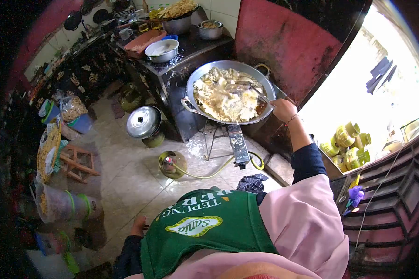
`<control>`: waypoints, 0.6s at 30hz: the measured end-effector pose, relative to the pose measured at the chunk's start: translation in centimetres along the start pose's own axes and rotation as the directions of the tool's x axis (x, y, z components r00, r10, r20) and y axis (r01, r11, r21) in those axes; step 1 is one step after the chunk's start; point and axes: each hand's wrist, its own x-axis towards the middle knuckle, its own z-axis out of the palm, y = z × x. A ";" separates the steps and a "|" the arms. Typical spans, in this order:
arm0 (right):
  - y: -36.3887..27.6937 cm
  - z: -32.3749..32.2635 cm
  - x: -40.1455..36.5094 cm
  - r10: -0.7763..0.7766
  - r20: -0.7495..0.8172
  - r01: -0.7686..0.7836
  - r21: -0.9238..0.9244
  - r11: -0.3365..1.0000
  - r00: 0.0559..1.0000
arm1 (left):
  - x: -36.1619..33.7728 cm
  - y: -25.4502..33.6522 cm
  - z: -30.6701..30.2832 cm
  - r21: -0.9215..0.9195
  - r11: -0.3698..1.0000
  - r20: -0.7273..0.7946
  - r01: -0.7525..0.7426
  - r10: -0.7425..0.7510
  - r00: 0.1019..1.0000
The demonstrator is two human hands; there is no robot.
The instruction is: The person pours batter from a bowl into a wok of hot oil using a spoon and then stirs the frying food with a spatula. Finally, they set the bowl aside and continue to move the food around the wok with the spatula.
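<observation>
My right hand (284,110) is closed around the handle of a metal spatula (256,89). The spatula's blade reaches into a large wok (191,83) full of pale, foamy frying food (223,95) in oil. The wok has a loop handle on each side and sits on a metal stove stand (238,142). Down by my left side hangs my left hand (138,226), away from the wok. Its fingers show only in part; they look loosely apart, with nothing visible in them.
A gas cylinder (172,165) with a yellow hose (209,176) stands on the floor before the stove. Nearby are a lidded pot (144,122) and a wooden stool (79,162). The black counter (195,51) bears a white basin (162,50). More green cylinders (349,142) lie outside.
</observation>
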 end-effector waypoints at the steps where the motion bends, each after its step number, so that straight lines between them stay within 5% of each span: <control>1: 0.6 -0.1 -0.7 -0.007 0.039 0.008 -0.025 1.000 0.999 | 1.6 -1.5 -0.3 0.050 0.999 0.037 -0.012 0.010 0.999; 3: 1.3 -0.4 -1.9 -0.013 0.106 0.023 -0.093 0.995 0.994 | 1.5 -0.7 0.2 -0.019 0.995 -0.031 0.097 -0.097 0.995; 5: 1.3 -0.5 -3.9 0.003 0.067 -0.002 -0.025 1.000 0.998 | -1.9 4.4 2.0 -0.286 0.912 -0.198 0.293 -0.355 0.913; 7: 1.2 -0.8 -5.2 0.016 0.073 -0.017 0.018 1.000 0.997 | 0.3 1.2 1.0 0.194 0.980 -0.117 0.037 -0.014 0.993; 8: 1.2 -1.0 -5.8 0.020 0.096 -0.023 0.028 0.999 0.995 | 2.0 -1.0 0.4 0.461 0.877 -0.045 -0.137 0.177 0.983; 11: 0.0 -3.4 -8.5 0.045 0.077 -0.052 0.088 0.995 0.996 | 4.2 -3.7 0.1 0.915 0.252 0.127 -0.315 0.561 0.818; 14: -2.4 -6.2 -11.0 0.030 0.045 -0.037 0.159 0.987 0.999 | 4.9 -3.9 -0.6 0.901 0.160 0.303 -0.404 0.436 0.847; 17: -3.8 -5.1 -11.3 -0.045 0.027 0.041 0.135 0.990 0.999 | 7.1 -4.8 -0.6 0.902 0.324 0.146 -0.285 0.393 0.908; 18: -4.2 -4.1 -11.0 -0.079 0.020 0.076 0.111 0.991 0.997 | 7.6 -4.7 -0.6 0.916 0.249 0.187 -0.314 0.428 0.884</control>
